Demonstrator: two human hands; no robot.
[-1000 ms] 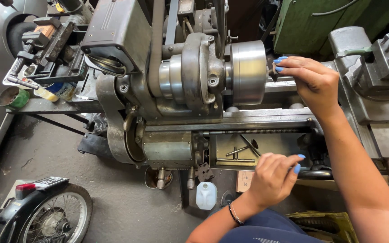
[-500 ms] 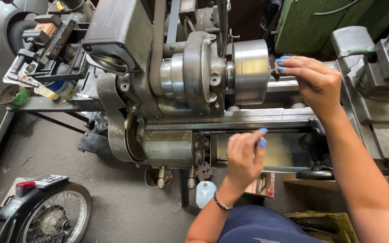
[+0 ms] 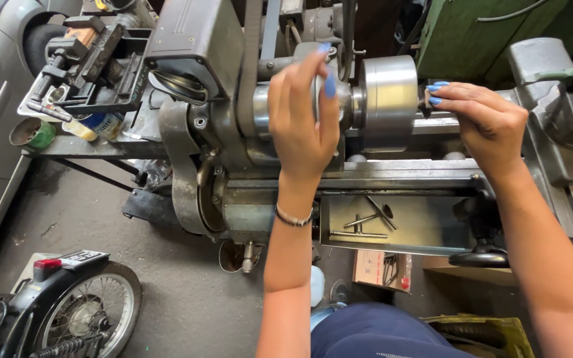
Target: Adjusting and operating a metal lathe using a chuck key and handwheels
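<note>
A grey metal lathe fills the view. My left hand (image 3: 300, 119) is raised in front of the headstock, fingers spread and lying against the spindle pulley (image 3: 263, 109), with nothing seen in it. My right hand (image 3: 482, 122) pinches a small dark workpiece (image 3: 424, 99) between fingertips and thumb at the face of the shiny round chuck (image 3: 389, 99). The workpiece is mostly hidden by my fingers.
A tray (image 3: 432, 232) under the bed holds several loose metal tools. A black handwheel (image 3: 485, 255) sits by my right forearm, and the tailstock (image 3: 552, 73) to the right. At the upper left are a vise (image 3: 94, 53) and a green can (image 3: 31, 132). A motorcycle wheel (image 3: 81, 308) stands on the floor.
My left hand has risen from the tool tray below the bed up to the spindle pulley. My right hand has stayed at the chuck face.
</note>
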